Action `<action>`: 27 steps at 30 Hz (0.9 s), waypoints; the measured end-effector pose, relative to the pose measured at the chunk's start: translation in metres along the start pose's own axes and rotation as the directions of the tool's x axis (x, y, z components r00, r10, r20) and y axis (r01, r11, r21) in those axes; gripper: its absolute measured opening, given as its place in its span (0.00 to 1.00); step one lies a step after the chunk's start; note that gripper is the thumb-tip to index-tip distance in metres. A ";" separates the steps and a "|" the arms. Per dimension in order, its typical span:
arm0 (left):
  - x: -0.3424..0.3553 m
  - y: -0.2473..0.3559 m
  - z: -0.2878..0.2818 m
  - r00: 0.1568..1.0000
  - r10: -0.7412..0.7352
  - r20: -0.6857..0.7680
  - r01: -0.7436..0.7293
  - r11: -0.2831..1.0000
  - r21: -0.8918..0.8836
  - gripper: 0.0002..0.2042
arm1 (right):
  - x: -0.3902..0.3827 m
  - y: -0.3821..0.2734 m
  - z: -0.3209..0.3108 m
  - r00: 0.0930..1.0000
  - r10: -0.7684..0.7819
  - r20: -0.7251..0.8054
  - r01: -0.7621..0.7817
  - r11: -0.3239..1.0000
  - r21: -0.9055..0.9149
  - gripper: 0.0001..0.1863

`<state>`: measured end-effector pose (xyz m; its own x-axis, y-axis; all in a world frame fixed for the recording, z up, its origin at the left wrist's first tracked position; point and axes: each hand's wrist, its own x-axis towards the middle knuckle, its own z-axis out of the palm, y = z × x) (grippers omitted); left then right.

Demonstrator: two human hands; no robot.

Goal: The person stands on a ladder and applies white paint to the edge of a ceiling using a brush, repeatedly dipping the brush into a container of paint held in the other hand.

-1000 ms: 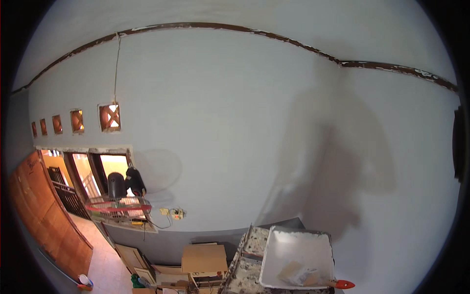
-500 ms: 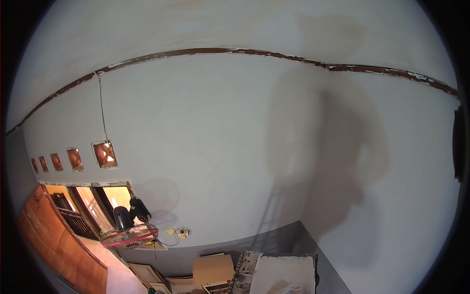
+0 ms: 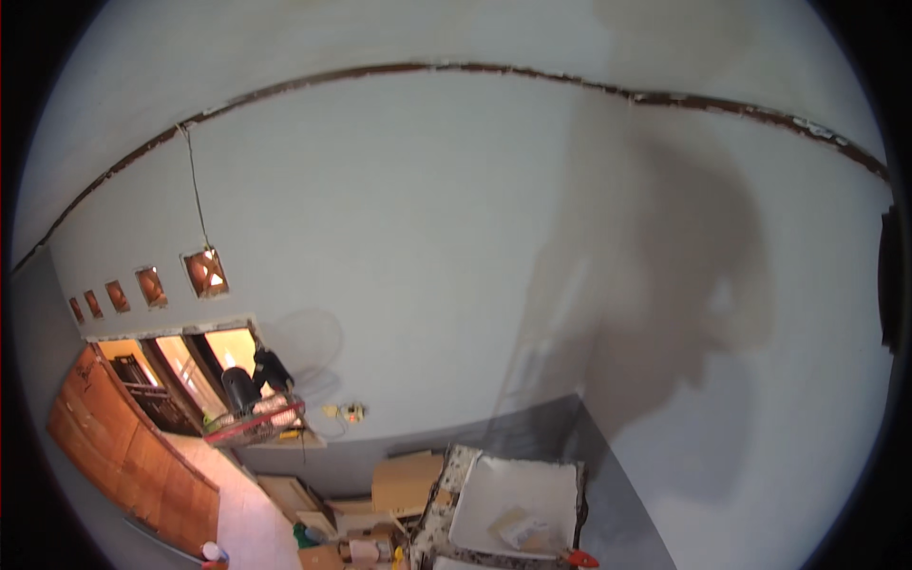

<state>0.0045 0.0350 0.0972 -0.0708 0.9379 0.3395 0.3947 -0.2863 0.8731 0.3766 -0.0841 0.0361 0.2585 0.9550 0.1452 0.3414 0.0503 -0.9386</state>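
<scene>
Neither of my hands shows in the head view, so what they hold or touch is hidden. Low in the view stands a paint-spattered surface (image 3: 461, 467) with a white, shallow tray-like panel (image 3: 484, 508) on it. A pale flat piece (image 3: 521, 529) lies in the panel. By its right corner is a small red object (image 3: 581, 559), too small to name. A large person-shaped shadow (image 3: 665, 256), with a ladder-like shadow beside it, falls across the corner of the grey-white wall (image 3: 408, 237).
A black fan with a red-rimmed guard (image 3: 255, 418) sticks out by the window (image 3: 228, 353). An orange-brown wooden door (image 3: 133, 437) is at left. Cardboard (image 3: 404, 483) and boxes lie below. A cord (image 3: 196, 185) hangs from the dark ceiling trim (image 3: 380, 69).
The view has tilted downward, so more of the paint-spattered surface and floor shows. The red object has come into view, and the shadow's shape on the wall has shifted.
</scene>
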 end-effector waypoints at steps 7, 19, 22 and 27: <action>-0.054 -0.040 -0.005 0.990 -0.122 -0.071 0.124 0.992 0.014 0.19 | 0.017 -0.121 -0.029 0.977 0.067 0.202 -0.015 0.969 -0.245 0.18; -0.010 0.042 -0.050 0.875 -0.192 0.444 0.127 0.977 0.172 0.33 | 0.057 -0.240 -0.129 0.954 -0.293 0.068 0.300 0.942 -0.152 0.65; 0.005 0.033 -0.084 0.731 -0.230 0.642 0.095 0.967 0.238 0.37 | 0.069 -0.318 -0.124 0.955 -0.278 0.105 0.295 0.922 -0.251 0.47; 0.059 0.092 -0.153 0.578 -0.614 0.537 0.289 0.770 0.569 0.26 | 0.099 -0.369 -0.115 0.830 -0.469 0.302 0.549 0.784 -0.290 0.29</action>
<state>-0.1038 0.0343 0.2510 0.2088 0.8233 -0.5278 0.8046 0.1622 0.5712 0.3800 -0.0415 0.4327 -0.2191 0.8570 0.4665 0.6716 0.4792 -0.5650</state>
